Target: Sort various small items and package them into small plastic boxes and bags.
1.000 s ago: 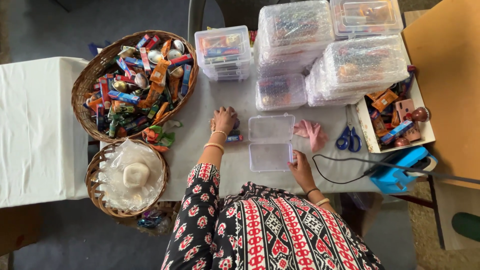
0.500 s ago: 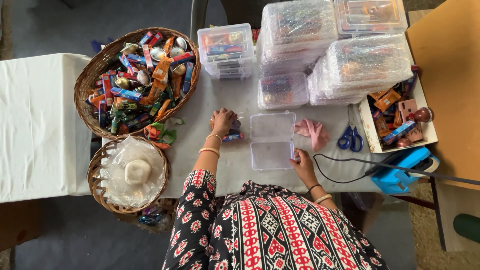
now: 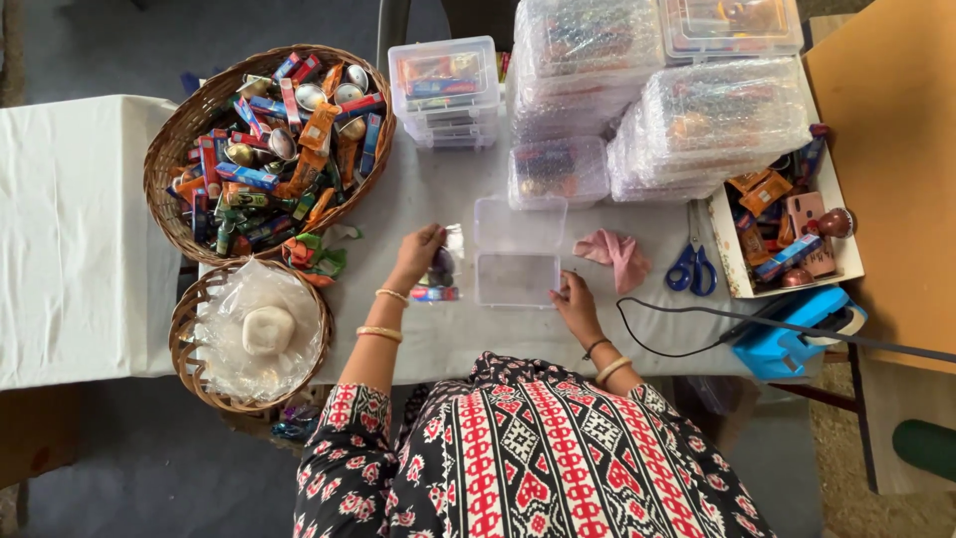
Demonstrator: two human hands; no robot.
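Note:
An open clear plastic box (image 3: 516,279) lies on the grey table, its lid flipped up toward the far side. My left hand (image 3: 418,254) is just left of the box, fingers closed on a small shiny clear packet (image 3: 445,261) with colourful bits in it; another small colourful item (image 3: 434,294) lies under it on the table. My right hand (image 3: 575,297) holds the box's right edge with its fingertips. Bangles are on both wrists.
A wicker basket (image 3: 179,149) of several colourful packets and metal cups stands at far left, and a smaller basket (image 3: 189,344) with a plastic-wrapped white lump is nearer. Stacked filled boxes (image 3: 448,90), bubble-wrapped bundles (image 3: 717,120), pink cloth (image 3: 617,254), blue scissors (image 3: 689,267), a carton of sachets (image 3: 777,229) and a blue tool (image 3: 792,334) are also here.
My left hand has drawn slightly left and away from the box's side with the shiny packet. My right hand stays on the box's edge.

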